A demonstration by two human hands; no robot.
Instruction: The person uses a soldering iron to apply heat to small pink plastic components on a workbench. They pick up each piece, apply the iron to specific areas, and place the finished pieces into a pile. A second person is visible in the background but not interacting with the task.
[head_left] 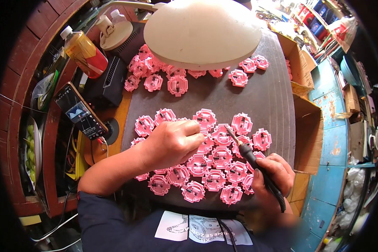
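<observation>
right hand (273,174) closed around a black-handled soldering iron (252,157), tip down among pink toothed round parts (214,161) clustered mid-surface (264,101); left hand (172,143) curled, fingertips pressing one pink part, grip unclear; second batch of pink parts (155,75) beneath white lamp shade (201,31); phone (80,112) at left.

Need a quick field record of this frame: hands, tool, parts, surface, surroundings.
left hand: rests on the near cluster of pink parts, fingertips pinched together over one
right hand: holds a soldering iron in a closed grip, tip angled toward the pinched spot
pink parts: toothed round pieces, one cluster near the hands, another under the lamp
surface: dark mat
lamp: white shade above the far cluster
left side: phone with lit screen, bottle
right side: cardboard box
</observation>
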